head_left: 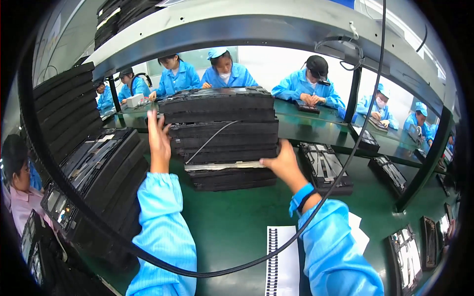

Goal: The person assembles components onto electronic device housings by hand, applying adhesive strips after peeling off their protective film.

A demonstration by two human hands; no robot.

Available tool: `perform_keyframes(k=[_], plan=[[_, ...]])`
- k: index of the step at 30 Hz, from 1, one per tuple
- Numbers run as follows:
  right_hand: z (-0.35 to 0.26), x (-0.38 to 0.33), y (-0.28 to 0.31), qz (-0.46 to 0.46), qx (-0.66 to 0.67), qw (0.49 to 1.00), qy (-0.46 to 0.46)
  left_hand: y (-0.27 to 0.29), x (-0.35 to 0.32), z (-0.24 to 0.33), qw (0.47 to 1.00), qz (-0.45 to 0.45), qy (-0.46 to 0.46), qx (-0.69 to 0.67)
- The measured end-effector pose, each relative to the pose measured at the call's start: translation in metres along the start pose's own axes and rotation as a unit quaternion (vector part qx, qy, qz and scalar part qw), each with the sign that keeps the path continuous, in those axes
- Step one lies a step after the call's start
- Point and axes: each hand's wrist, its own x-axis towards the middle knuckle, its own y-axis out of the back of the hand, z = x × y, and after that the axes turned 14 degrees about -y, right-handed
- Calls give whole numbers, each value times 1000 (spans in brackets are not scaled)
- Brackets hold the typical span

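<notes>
A tall stack of black trays stands on the green table at twelve o'clock from the person. The left hand lies open, fingers flat against the stack's nine o'clock side — the right hand grips its three o'clock edge. A black cable hangs across the right sleeve.

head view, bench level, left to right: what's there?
Leaning stack of black trays → left hand on the left side of the central tray stack → right hand at that stack's lower right → single open tray → another tray by the shelf post.
</notes>
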Motion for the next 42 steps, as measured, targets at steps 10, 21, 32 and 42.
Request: perform_keyframes(k=[10, 21, 32, 42], plan=[[36, -7, -16, -171, -67, 975, -124, 7, -108, -59, 959, 129, 144, 208], [12, -43, -42, -119, -80, 987, -68, 66, -41, -89, 988, 78, 126, 42], [-108, 0, -7, 47, 8, 969, 242, 40, 93, -30, 961, -58, -75, 260], [86, -2, 162, 10, -356, 905, -232, -75, -150, -38, 899, -314, -187, 242]])
